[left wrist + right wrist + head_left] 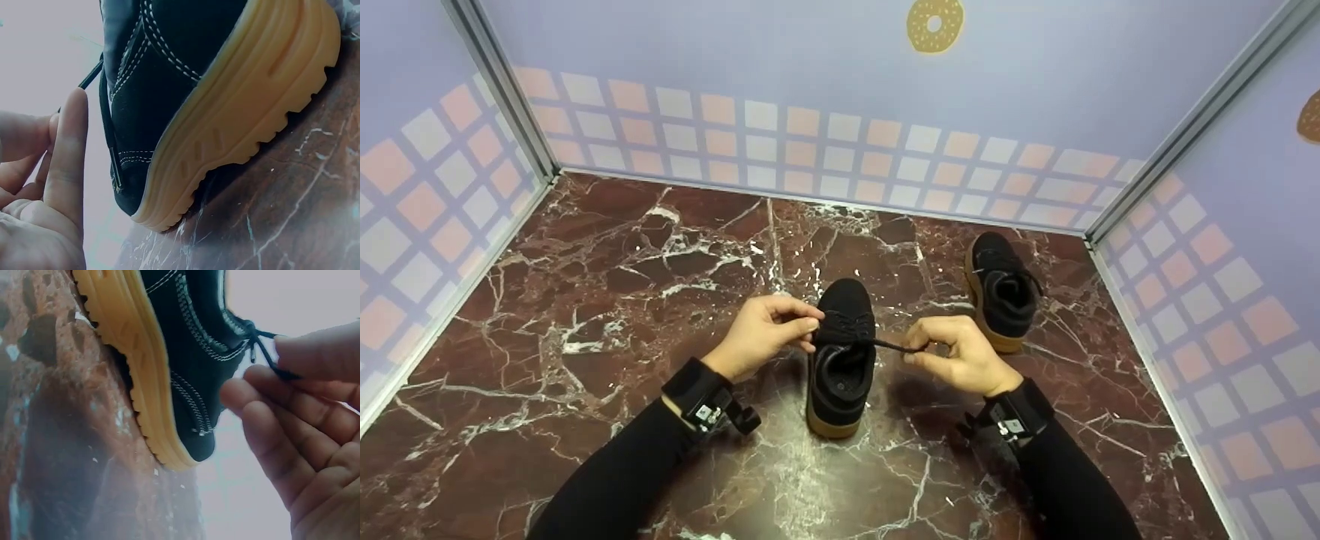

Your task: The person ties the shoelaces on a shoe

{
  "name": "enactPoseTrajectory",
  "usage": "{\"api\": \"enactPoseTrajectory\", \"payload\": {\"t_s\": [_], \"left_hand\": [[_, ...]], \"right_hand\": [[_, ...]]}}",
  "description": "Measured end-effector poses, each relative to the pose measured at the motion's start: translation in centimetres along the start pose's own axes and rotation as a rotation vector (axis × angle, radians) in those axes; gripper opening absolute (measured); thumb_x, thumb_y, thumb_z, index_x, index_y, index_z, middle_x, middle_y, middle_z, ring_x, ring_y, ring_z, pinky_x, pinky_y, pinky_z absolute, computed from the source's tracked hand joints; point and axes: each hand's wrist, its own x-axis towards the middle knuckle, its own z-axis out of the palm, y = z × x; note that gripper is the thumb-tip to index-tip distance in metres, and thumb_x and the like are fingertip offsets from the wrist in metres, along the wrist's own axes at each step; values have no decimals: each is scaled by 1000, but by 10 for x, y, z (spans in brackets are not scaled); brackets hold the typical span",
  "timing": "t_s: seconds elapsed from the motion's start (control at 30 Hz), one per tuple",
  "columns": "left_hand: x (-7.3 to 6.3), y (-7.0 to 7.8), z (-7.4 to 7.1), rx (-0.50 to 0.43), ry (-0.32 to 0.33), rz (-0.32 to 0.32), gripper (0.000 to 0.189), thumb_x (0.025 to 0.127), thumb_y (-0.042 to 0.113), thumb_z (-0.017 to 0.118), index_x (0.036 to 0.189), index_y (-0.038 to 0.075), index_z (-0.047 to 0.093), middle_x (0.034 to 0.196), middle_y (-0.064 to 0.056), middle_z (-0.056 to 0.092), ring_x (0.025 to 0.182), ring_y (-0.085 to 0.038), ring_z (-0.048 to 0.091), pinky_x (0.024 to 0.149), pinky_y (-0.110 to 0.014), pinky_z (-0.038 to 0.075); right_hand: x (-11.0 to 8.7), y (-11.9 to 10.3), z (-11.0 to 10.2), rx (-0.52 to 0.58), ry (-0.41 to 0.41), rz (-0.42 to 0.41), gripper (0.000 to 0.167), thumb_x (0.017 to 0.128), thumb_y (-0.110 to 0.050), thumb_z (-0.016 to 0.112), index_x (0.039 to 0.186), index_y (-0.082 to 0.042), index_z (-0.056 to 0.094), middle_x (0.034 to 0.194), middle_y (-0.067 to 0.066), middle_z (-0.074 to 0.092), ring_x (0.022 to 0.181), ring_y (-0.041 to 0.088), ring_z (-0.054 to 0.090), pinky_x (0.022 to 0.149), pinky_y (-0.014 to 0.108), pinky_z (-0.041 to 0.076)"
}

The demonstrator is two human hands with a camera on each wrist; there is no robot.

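A black shoe point(847, 296) with a tan rubber sole stands upright on the floor, its toe facing away from me. To its left, my left hand point(765, 334) pinches a black lace between thumb and fingers beside the lacing. That lace strand point(93, 73) runs from the shoe into the fingertips, while another lace end point(106, 112) hangs down the shoe's side. On the opposite side, my right hand point(956, 352) grips a lace point(894, 346) stretched sideways from the shoe. A small knot point(249, 328) shows where the laces meet over the tongue.
A matching black shoe point(994, 259) stands farther back on the right, near my right hand. The dark red marbled floor point(607, 300) is bounded by lilac panels point(810, 52) with checkered squares at the back and both sides.
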Motion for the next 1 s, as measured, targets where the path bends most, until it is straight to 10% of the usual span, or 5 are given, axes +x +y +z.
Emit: {"api": "enactPoseTrajectory", "payload": {"t_s": [0.4,0.63,0.83,1.0], "left_hand": [[0,3,3,45,-45,-60,29,103,-1,74,129,-13,69,98,-12,70,73,-15,66,67,-32,65],[0,4,8,221,-105,-62,28,106,12,76,130,-3,74,85,-9,69,64,-15,57,56,-24,49],[0,5,12,167,-51,-91,33,102,11,81,129,-5,69,91,-6,71,63,-12,55,53,-20,46],[0,7,9,236,-58,1,25,96,6,87,115,-3,74,99,-7,71,75,-12,63,64,-21,54]], "right_hand": [[2,-9,24,174,149,405,12,96,9,75,101,4,65,93,14,75,75,19,70,66,26,58],[7,-11,34,148,154,339,15,100,9,71,112,0,72,93,14,77,76,25,71,67,26,59],[8,-9,38,141,177,289,26,103,12,68,126,5,76,103,20,80,78,25,74,70,32,64],[10,-9,41,104,202,300,23,102,6,75,124,5,78,100,14,80,78,16,73,68,31,64]]}}
